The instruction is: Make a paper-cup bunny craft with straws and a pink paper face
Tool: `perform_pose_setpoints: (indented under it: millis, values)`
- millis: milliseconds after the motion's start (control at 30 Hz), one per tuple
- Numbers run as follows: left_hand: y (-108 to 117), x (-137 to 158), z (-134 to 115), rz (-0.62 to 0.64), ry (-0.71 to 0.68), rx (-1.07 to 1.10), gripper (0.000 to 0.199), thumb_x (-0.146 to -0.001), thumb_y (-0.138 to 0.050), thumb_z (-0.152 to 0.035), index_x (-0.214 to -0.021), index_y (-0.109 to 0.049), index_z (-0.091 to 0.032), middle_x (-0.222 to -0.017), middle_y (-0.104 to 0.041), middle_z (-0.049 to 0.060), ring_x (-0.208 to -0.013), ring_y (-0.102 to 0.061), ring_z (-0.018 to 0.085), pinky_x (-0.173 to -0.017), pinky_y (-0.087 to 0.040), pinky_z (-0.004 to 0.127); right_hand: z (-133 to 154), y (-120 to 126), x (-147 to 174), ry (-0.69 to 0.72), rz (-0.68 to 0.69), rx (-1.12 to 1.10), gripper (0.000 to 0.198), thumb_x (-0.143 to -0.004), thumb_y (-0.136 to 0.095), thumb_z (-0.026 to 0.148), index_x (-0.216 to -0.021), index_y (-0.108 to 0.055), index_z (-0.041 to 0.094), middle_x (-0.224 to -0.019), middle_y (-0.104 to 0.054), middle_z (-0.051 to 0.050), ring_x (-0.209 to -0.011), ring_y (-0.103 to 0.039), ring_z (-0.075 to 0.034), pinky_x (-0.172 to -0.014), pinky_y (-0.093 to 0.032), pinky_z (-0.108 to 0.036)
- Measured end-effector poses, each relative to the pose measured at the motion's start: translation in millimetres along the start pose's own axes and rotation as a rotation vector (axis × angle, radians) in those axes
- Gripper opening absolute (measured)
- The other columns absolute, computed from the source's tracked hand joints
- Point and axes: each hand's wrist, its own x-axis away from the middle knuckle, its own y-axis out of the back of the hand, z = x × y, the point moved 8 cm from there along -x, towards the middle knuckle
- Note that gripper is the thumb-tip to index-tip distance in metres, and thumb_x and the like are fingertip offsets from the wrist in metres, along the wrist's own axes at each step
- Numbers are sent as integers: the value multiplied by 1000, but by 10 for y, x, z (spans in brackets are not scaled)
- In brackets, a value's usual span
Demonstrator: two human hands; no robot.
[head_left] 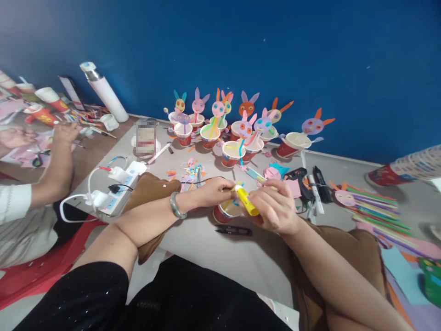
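My right hand (274,207) is closed around a yellow glue stick (248,202), its pale end tilted toward my left hand (215,191). The left fingers pinch a small yellow piece (238,185), which looks like paper and is partly hidden at the glue tip. Just beneath both hands stands a red and white paper cup (223,215), partly covered by them. A pair of dark thread snips (233,231) lies on the grey table in front of the cup.
Several paper cups with rabbit heads (217,109) line the blue wall. At right are a glue gun (296,174), markers (321,186), stacked cups (406,168) and colored strips (379,211). A power strip (127,186) and another person's hand (67,132) are at left.
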Motion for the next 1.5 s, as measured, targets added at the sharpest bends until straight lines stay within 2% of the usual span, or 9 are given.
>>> perform_pose_setpoints:
  millis: [267, 433, 600, 733, 800, 933, 1067, 1300, 1500]
  values:
    - [-36, 38, -5, 17, 47, 60, 24, -85, -58, -33, -70, -54, -15, -67, -41, -4, -64, -36, 8, -59, -30, 22, -199, -89, 128, -119, 61, 137, 20, -87, -64, 17, -101, -51, 23, -75, -69, 1, -63, -61, -15, -85, -47, -39]
    - [-2, 63, -10, 15, 111, 62, 27, -84, -61, -39, -75, -58, -14, -67, -40, -4, -63, -37, 8, -58, -30, 22, -659, 78, 383, -588, -120, 101, 21, -91, -62, 39, -103, -53, 25, -88, -70, -8, -82, -68, -26, -82, -51, -47]
    - [37, 46, 32, -11, 111, -9, 37, -84, -62, -45, -67, -50, -15, -65, -34, -5, -62, -33, 8, -56, -27, 23, -1039, 172, 576, -979, -439, -349, 24, -90, -65, 42, -98, -47, 27, -101, -72, -9, -95, -72, -28, -87, -55, -51]
    - [23, 40, 64, -13, 109, 11, 42, -84, -62, -50, -66, -47, -16, -65, -32, -5, -61, -32, 8, -56, -26, 23, -1332, -55, 789, -1241, -258, -467, 32, -81, -72, 49, -90, -50, 26, -85, -73, -7, -77, -70, -26, -71, -54, -43]
    - [17, 41, 65, -12, 105, 36, 41, -84, -63, -50, -67, -49, -15, -66, -34, -5, -62, -32, 8, -56, -27, 23, -1373, -181, 805, -1184, -24, -395, 28, -82, -69, 50, -90, -59, 25, -86, -73, -7, -77, -69, -26, -74, -53, -44]
    - [12, 48, 38, -3, 93, 58, 37, -84, -64, -48, -72, -57, -14, -68, -43, -4, -64, -38, 9, -59, -32, 22, -1164, -399, 662, -737, 415, -52, 14, -90, -58, 29, -94, -70, 22, -89, -72, -8, -88, -66, -27, -105, -38, -56]
    - [11, 52, -10, 0, 80, 82, 34, -84, -65, -47, -80, -65, -13, -72, -53, -2, -66, -44, 10, -63, -37, 22, -876, -633, 609, -404, 680, 199, 23, -84, -53, 6, -82, -72, 19, -80, -67, -9, -90, -58, -27, -110, -27, -61]
    - [19, 50, 11, -18, 120, 94, 34, -83, -67, -45, -85, -70, -12, -77, -62, 1, -71, -52, 12, -66, -40, 23, -657, -775, 541, -194, 729, 374, 27, -82, -53, 2, -72, -71, 20, -74, -62, -8, -90, -52, -27, -106, -33, -62]
    - [-2, 35, 45, 2, 103, 97, 32, -84, -67, -44, -86, -70, -12, -78, -61, 1, -71, -51, 11, -67, -41, 23, -617, -768, 501, -271, 698, 246, 29, -84, -51, 1, -76, -72, 19, -74, -63, -9, -97, -54, -30, -107, -31, -67]
